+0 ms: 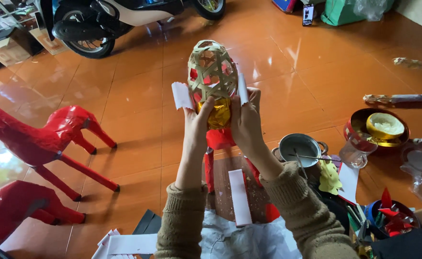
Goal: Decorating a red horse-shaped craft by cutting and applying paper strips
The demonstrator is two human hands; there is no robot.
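Note:
A woven bamboo frame [213, 72], egg-shaped, stands on a red paper-covered body [219, 139] with red legs, its lower part wrapped in gold foil [219, 112]. My left hand [195, 125] presses the frame's left side, with a white fringed paper strip [182, 95] at its fingertips. On the right side, my right hand [246, 120] holds another white strip [242, 89] against the frame. Both sleeves are brown knit.
Two red paper horse figures [52, 139] [14, 211] stand at the left. White paper strips [239, 196] lie below. A metal pot [298, 147], red bowl with paste [377, 127], glass cup and paper scraps sit at the right. A scooter [105, 19] is parked behind.

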